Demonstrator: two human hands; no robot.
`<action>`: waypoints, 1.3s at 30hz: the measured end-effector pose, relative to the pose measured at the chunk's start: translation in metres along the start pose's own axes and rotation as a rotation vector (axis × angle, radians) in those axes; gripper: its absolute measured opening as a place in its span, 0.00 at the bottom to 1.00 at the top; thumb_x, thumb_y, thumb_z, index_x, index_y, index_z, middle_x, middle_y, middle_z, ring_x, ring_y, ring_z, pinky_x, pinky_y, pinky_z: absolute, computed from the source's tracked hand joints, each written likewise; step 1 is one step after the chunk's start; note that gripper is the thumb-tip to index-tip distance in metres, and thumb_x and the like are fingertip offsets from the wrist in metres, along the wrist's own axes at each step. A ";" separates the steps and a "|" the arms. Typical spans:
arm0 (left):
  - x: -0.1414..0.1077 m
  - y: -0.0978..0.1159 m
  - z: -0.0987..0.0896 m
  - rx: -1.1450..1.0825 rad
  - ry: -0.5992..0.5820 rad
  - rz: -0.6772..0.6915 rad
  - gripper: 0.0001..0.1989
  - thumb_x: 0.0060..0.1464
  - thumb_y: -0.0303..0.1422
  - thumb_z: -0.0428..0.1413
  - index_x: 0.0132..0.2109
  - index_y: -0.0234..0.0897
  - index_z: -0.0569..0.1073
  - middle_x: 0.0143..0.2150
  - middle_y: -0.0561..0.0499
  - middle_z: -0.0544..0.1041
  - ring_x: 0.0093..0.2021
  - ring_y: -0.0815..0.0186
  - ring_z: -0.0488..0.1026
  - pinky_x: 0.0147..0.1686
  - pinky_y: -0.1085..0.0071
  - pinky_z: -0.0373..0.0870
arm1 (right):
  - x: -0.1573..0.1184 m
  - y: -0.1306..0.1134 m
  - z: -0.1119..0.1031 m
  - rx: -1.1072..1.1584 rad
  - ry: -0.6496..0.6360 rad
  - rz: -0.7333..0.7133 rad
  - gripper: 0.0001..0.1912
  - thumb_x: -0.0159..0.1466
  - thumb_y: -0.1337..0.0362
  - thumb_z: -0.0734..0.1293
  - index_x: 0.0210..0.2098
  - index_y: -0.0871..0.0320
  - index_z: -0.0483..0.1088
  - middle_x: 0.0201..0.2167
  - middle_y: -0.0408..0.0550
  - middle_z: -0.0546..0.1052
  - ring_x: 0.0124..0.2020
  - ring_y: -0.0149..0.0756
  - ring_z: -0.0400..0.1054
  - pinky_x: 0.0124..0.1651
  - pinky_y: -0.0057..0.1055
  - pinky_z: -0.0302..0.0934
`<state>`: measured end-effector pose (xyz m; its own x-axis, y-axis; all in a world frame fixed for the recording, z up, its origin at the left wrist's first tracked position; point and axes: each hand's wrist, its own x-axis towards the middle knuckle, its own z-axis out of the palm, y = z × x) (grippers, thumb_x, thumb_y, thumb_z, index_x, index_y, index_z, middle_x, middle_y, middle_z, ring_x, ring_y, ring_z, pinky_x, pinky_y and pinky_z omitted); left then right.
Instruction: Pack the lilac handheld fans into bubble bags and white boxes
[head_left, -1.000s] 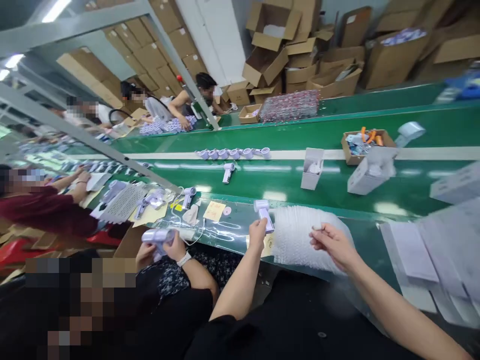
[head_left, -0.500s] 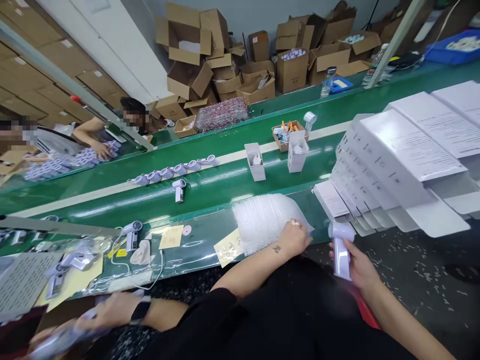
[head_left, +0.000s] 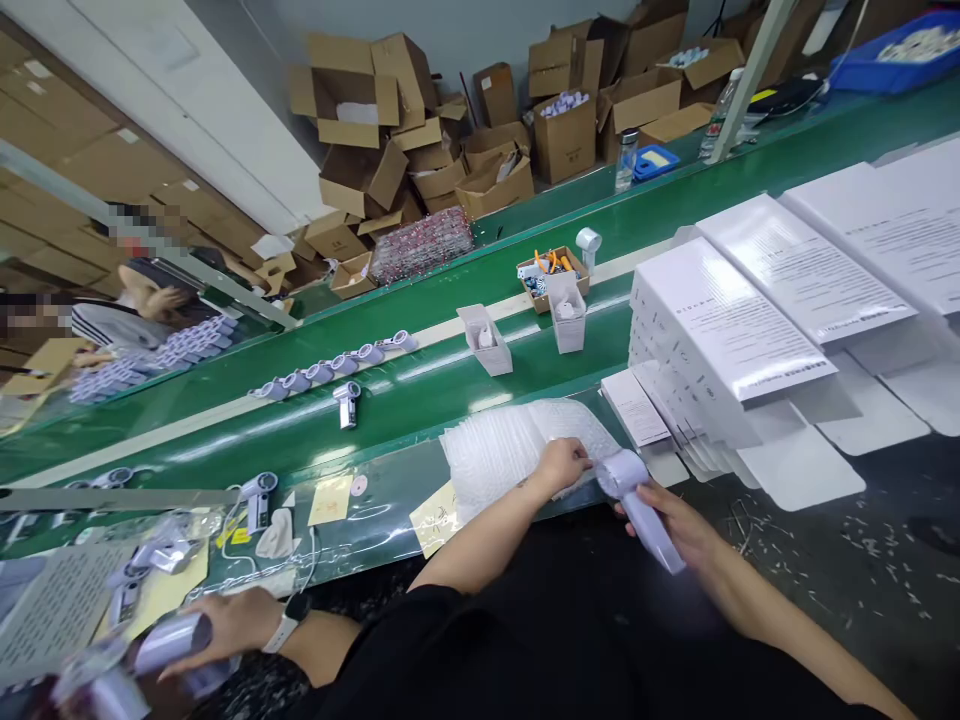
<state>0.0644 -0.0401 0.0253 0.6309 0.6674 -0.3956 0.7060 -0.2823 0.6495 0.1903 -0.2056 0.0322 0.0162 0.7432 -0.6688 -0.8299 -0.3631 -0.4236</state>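
Note:
My right hand (head_left: 671, 518) grips a pale lilac handheld fan (head_left: 637, 505) by its handle, its round head tilted up toward the left. Close beside that head, my left hand (head_left: 561, 466) is closed in a pinch at the right-hand edge of a stack of clear bubble-wrap bags (head_left: 491, 450). How many bags its fingers hold is hidden. The stack lies on the near edge of the bench, with a handwritten yellow note (head_left: 436, 520) partly under it.
White printed boxes (head_left: 750, 300) are stacked at right. Two open white boxes (head_left: 487, 345) stand on the green conveyor (head_left: 420, 375), beyond the bags. Several lilac fans (head_left: 319, 372) lie in a row there. At lower left, a co-worker's hand (head_left: 240, 625) holds a fan.
My right hand has brought the fan left and tilted it, nearer my left hand. My left hand has shifted slightly left, its fingers now pinched. The co-worker's hand has lifted a fan.

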 end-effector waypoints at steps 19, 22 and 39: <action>-0.047 0.003 -0.022 -0.041 0.399 0.689 0.08 0.56 0.27 0.46 0.33 0.36 0.69 0.26 0.50 0.69 0.30 0.67 0.65 0.35 0.69 0.64 | 0.008 -0.024 0.044 -0.224 -0.027 -0.054 0.23 0.53 0.63 0.72 0.46 0.54 0.62 0.28 0.46 0.76 0.31 0.43 0.74 0.23 0.33 0.70; -0.047 0.010 -0.020 0.127 0.325 0.864 0.09 0.56 0.27 0.45 0.34 0.35 0.69 0.28 0.48 0.69 0.31 0.65 0.65 0.36 0.67 0.65 | 0.004 -0.025 0.048 -0.183 -0.058 -0.066 0.22 0.54 0.65 0.71 0.46 0.53 0.62 0.28 0.46 0.76 0.30 0.42 0.74 0.21 0.31 0.69; -0.065 0.030 -0.004 0.020 0.149 0.409 0.07 0.51 0.30 0.51 0.35 0.35 0.72 0.31 0.50 0.73 0.32 0.67 0.70 0.35 0.71 0.67 | 0.001 0.000 0.047 -0.103 0.387 -0.124 0.07 0.57 0.65 0.65 0.31 0.53 0.59 0.17 0.37 0.68 0.18 0.31 0.67 0.22 0.27 0.63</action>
<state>0.0438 -0.0895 0.0729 0.8076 0.5897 -0.0089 0.4144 -0.5566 0.7200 0.1642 -0.1783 0.0607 0.3369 0.5264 -0.7806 -0.7485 -0.3532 -0.5613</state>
